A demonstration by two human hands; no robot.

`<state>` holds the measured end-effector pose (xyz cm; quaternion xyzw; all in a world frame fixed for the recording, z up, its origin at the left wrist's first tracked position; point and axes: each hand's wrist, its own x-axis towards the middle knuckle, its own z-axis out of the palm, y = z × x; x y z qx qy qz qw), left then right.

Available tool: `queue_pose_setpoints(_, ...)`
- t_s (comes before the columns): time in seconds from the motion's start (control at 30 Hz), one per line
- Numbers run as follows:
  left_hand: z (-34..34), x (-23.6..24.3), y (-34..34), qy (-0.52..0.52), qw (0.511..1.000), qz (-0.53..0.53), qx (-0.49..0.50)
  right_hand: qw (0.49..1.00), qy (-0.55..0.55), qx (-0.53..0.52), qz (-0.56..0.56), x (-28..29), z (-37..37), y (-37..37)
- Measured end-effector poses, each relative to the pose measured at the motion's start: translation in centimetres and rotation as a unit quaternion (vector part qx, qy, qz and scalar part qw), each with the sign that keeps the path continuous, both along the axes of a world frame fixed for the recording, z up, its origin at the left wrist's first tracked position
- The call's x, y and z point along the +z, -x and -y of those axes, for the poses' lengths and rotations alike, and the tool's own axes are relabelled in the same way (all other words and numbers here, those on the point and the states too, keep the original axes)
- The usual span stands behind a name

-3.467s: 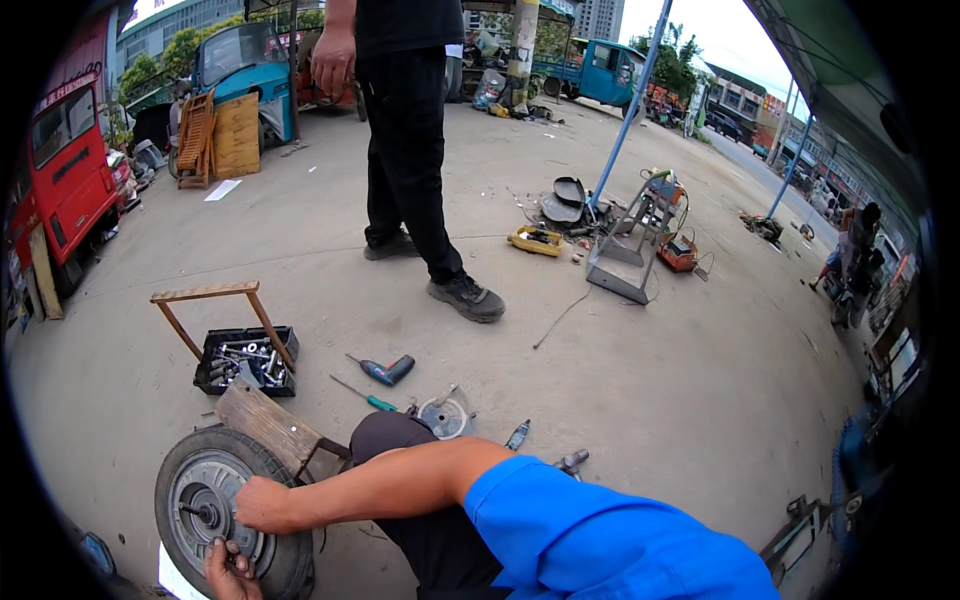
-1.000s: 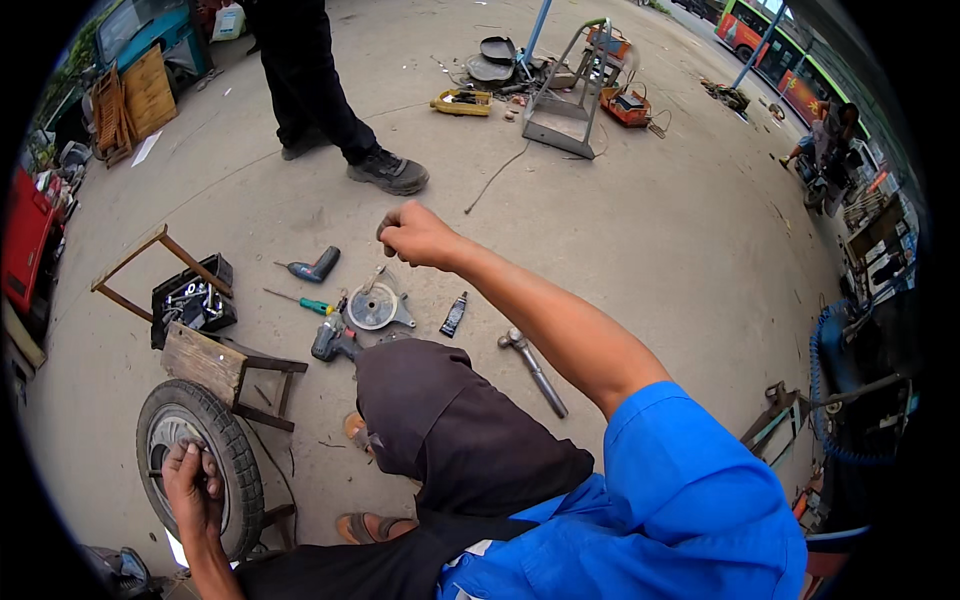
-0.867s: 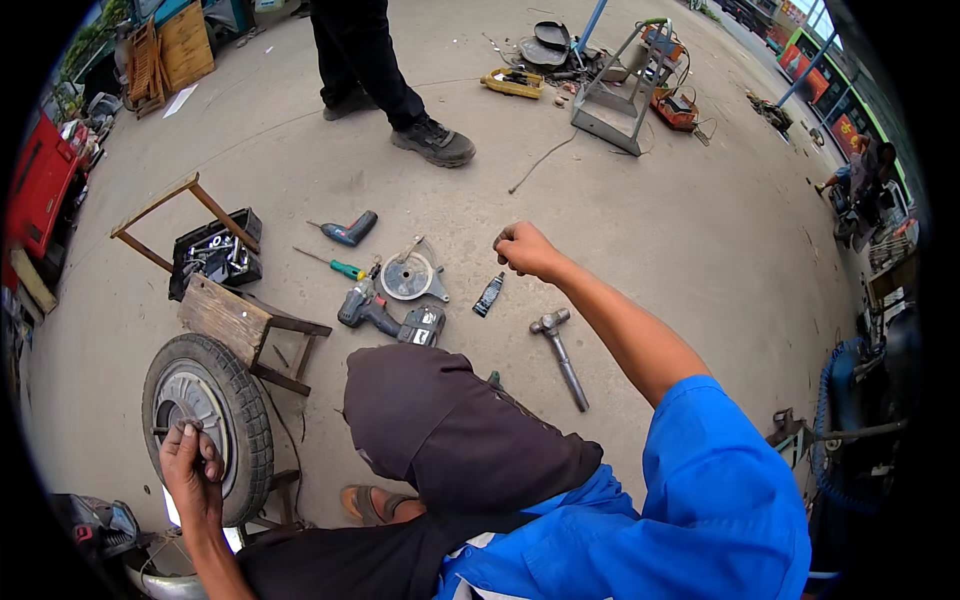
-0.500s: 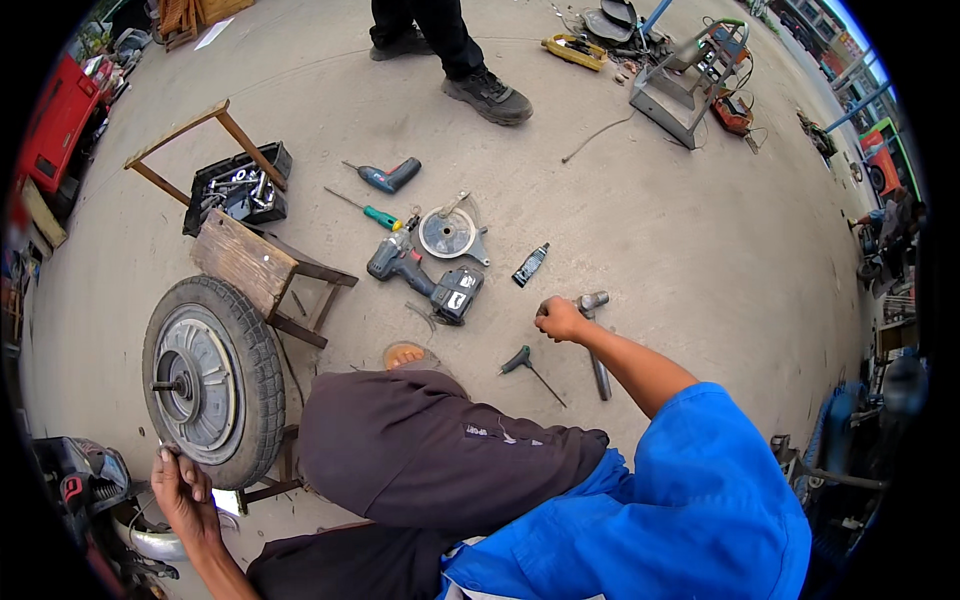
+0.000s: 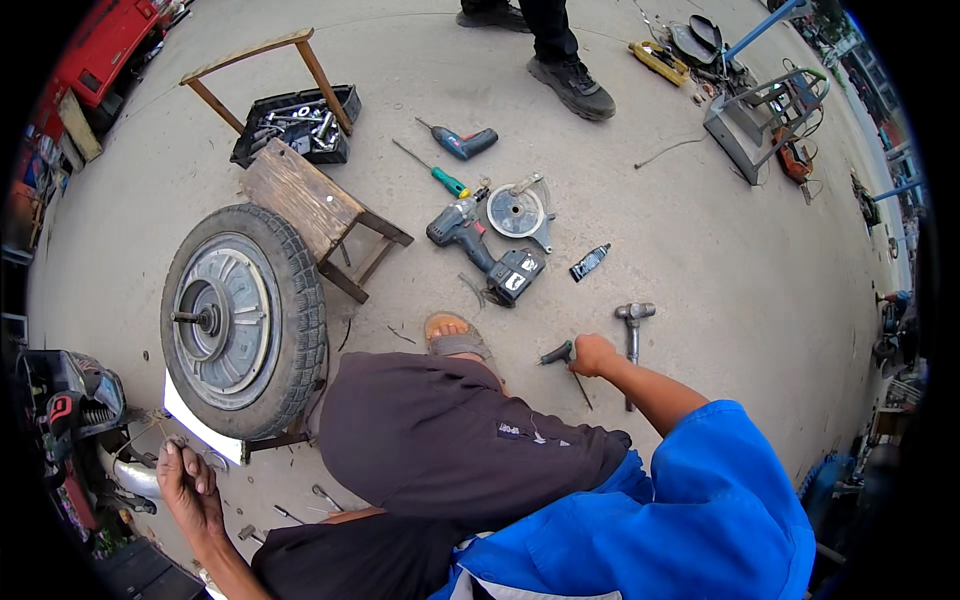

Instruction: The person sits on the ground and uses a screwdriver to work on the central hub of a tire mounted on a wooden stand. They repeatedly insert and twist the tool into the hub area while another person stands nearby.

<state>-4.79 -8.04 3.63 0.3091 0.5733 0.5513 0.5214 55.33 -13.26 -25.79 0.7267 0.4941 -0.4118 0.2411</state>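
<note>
Half a second on, your right hand (image 5: 596,353) has dropped to the concrete and closed around the T-handle wrench (image 5: 562,357) beside the hammer (image 5: 633,330); your left hand (image 5: 188,482) rests open, empty, below the wheel (image 5: 243,320).

Daylit grey concrete yard (image 5: 760,300) with a wooden stool (image 5: 310,205) and red vehicle (image 5: 110,45).

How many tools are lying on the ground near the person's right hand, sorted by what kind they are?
Counting the loose tools between the wooden stool and the right hand:
Power drills: 2
Screwdrivers: 1
Hammers: 1
T-handle wrenches: 1, gripped by the right hand
Total: 5
</note>
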Motion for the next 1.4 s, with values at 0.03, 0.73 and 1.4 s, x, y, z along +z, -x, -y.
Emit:
queue_pose_setpoints(0.03,-0.6,-0.2,0.2,0.010,1.000,-0.005,0.009,1.000,-0.006,0.015,0.008,-0.1,1.4,0.0)
queue_pose_setpoints(0.73,-2.4,1.2,-2.7,-0.001,1.000,0.029,-0.011,0.889,-0.209,-0.328,-0.243,-1.8,1.8,-4.1)
queue_pose_setpoints(1.4,-6.3,1.9,-5.0,-0.033,0.985,0.170,-0.014,0.712,-0.509,0.058,-0.480,38.7,-25.0,22.6)
